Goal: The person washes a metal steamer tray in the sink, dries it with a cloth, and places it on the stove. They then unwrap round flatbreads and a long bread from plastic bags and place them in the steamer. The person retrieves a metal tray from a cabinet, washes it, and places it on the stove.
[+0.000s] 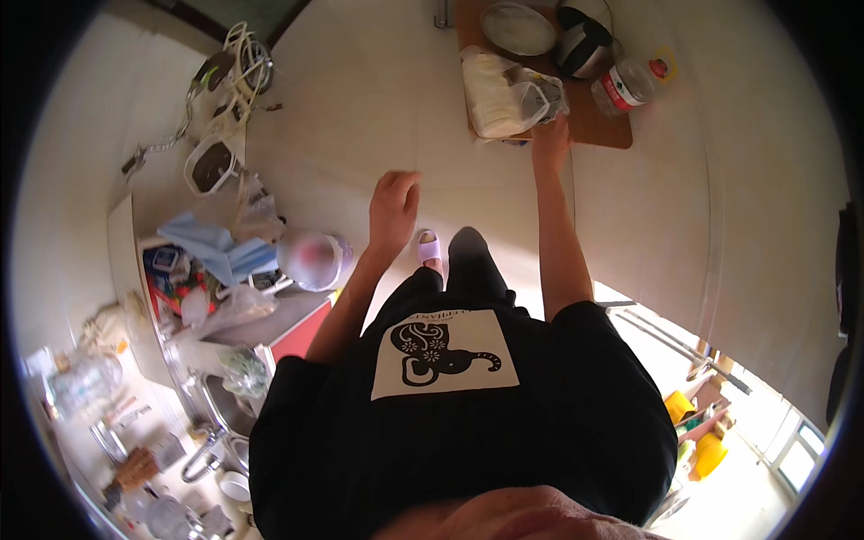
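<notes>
My left hand (393,206) hangs in the air above the floor, fingers loosely bent, thumb apart, holding nothing. My right hand (552,145) reaches out to the near edge of a small brown wooden table (607,131). Its fingertips meet a clear plastic bag (545,94) there; whether they grip it is hidden by the hand. Left of that bag lies a pale, cream-coloured bundle in plastic wrap (493,98). Behind them on the table are a round lid or plate (518,29) and a black-and-silver electric kettle (586,50).
A large clear bottle with a red cap (624,88) stands at the table's right. To my left are a lidded bin (314,260), a blue cloth or bag (223,246) and a white bucket (210,165). A sink with a faucet (206,455) lies at lower left.
</notes>
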`<state>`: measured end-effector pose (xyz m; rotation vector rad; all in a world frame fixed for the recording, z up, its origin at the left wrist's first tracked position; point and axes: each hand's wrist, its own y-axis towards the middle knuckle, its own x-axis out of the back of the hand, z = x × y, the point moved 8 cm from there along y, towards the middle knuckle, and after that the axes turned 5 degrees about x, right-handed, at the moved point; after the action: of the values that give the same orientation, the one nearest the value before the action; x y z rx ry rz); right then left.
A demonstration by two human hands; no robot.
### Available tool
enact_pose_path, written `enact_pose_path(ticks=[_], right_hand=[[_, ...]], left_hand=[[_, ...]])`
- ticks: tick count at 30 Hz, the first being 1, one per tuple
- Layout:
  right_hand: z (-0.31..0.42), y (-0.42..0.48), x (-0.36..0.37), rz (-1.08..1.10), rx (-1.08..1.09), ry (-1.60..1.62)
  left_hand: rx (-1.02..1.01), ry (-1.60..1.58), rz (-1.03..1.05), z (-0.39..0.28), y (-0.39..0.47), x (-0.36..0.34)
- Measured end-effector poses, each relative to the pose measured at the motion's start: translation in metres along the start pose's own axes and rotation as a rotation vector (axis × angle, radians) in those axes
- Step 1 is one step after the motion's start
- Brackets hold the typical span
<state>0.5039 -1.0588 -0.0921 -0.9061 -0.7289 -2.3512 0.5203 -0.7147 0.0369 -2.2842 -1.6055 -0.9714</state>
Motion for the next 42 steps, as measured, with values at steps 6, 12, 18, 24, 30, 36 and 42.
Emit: enact_pose_path(ticks=[6, 12, 18, 24, 30, 36, 42], right_hand=[[-0.012, 0.04, -0.048, 0.19, -0.085, 0.153], [0.023, 0.006, -0.032, 0.632, 0.343, 0.051], [-0.013, -0.004, -0.001, 0.505, 0.282, -0.108], [0.018, 0.032, -0.011, 0.407, 0.162, 0.036], [0.039, 0.049, -0.089, 0.25, -0.291, 0.211], [0.012, 0.043, -0.148, 0.022, -0.32, -0.081], [-0.005, 0.029, -0.138, -0.118, -0.497, 0.193]], left_hand=[[-0.29, 0.238, 0.137, -0.004, 0.175, -0.112], [-0.491, 0.592, 0.324, 0.034, 0.261, -0.247], [-0.361, 0.338, 0.396, 0.084, 0.292, -0.252], [0.473, -0.339, 0.78, 0.09, 0.331, -0.256], [0.397, -0.389, 0.854, 0.064, 0.347, -0.255], [-0.424, -0.079, 0.515, 0.01, 0.355, -0.231], [-1.019, 0.037, 1.069, 0.013, 0.277, -0.252]])
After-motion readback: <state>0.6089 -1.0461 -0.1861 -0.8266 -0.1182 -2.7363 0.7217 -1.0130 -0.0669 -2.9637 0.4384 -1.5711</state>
